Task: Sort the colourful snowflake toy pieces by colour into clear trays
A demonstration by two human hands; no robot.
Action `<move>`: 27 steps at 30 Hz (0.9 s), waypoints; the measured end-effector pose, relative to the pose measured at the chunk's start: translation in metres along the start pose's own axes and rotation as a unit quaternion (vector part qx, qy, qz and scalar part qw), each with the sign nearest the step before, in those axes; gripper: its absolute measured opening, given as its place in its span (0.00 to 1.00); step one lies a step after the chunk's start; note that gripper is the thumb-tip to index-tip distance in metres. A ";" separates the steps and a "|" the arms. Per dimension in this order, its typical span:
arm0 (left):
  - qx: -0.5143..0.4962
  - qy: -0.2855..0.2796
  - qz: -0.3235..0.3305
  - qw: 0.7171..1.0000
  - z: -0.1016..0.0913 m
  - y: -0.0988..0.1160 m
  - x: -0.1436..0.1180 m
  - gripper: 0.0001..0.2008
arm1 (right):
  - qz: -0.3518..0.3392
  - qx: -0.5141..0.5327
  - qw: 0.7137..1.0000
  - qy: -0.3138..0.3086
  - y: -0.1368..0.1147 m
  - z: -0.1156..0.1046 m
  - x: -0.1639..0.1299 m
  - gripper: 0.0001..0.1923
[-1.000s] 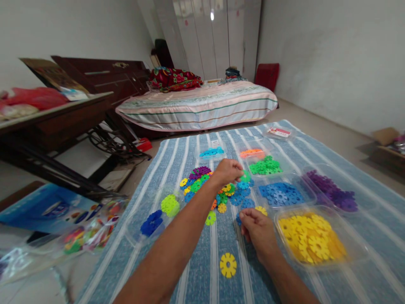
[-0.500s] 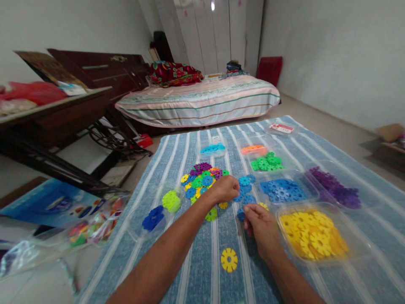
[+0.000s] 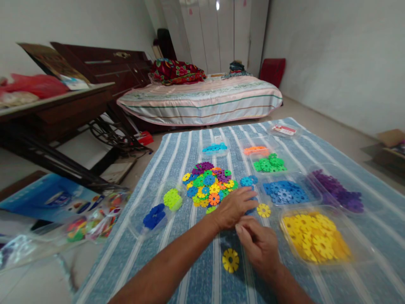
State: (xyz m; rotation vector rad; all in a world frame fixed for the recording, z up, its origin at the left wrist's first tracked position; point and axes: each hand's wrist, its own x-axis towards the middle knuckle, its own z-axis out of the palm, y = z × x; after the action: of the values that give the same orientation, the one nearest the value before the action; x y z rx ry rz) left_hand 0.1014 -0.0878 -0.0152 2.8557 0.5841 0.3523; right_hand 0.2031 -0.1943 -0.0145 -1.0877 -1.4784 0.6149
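My left hand (image 3: 236, 206) reaches across with its fingers stretched out, palm down over some blue snowflake discs that it partly hides. My right hand (image 3: 257, 241) is just nearer to me, its fingers curled and its thumb close to the left hand; what it holds, if anything, is hidden. Beyond them lie loose light-blue discs (image 3: 247, 180). A yellow disc (image 3: 263, 210) lies right of my left hand, and another yellow disc (image 3: 230, 260) is on the cloth close to me. The mixed pile of coloured discs (image 3: 209, 181) spreads to the left of the hands.
Clear tubs hold yellow discs (image 3: 316, 236), blue discs (image 3: 284, 192), purple discs (image 3: 338, 190), green discs (image 3: 270, 163), orange discs (image 3: 256, 150) and sky-blue discs (image 3: 215, 147). On the left, a tub holds lime discs (image 3: 172, 199) and dark-blue discs (image 3: 154, 216). A striped cloth (image 3: 177, 160) lies beneath everything.
My left hand has moved nearer to me and opened from a closed shape over the blue discs. My right hand has shifted slightly nearer to me, its fingers curled in.
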 end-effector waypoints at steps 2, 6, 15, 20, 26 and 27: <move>0.022 -0.012 0.038 0.999 0.010 0.003 0.001 0.17 | -0.041 -0.034 0.999 0.004 -0.004 -0.001 -0.001 0.10; 0.070 -0.013 0.065 0.995 0.027 0.009 0.004 0.15 | -0.050 -0.057 0.997 0.019 -0.004 -0.002 0.000 0.10; 0.121 -0.026 0.013 0.992 0.012 0.005 -0.005 0.08 | 0.022 -0.055 0.998 0.031 0.005 -0.002 0.001 0.11; 0.142 0.009 -0.003 0.990 -0.004 -0.010 -0.017 0.11 | 0.041 -0.076 0.996 0.024 0.011 0.000 0.001 0.13; 0.129 0.044 -0.064 0.989 -0.005 -0.026 0.014 0.11 | 0.040 -0.129 0.990 0.045 0.020 0.003 0.000 0.11; 0.124 0.038 -0.073 0.989 -0.003 -0.028 0.023 0.13 | 0.039 -0.134 0.989 0.049 0.022 0.003 0.000 0.11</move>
State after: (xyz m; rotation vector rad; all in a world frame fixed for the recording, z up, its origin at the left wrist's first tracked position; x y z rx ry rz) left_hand 0.1114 -0.0528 -0.0152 3.0200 0.9065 0.3907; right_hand 0.2059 -0.1844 -0.0337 -1.3695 -1.4660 0.4158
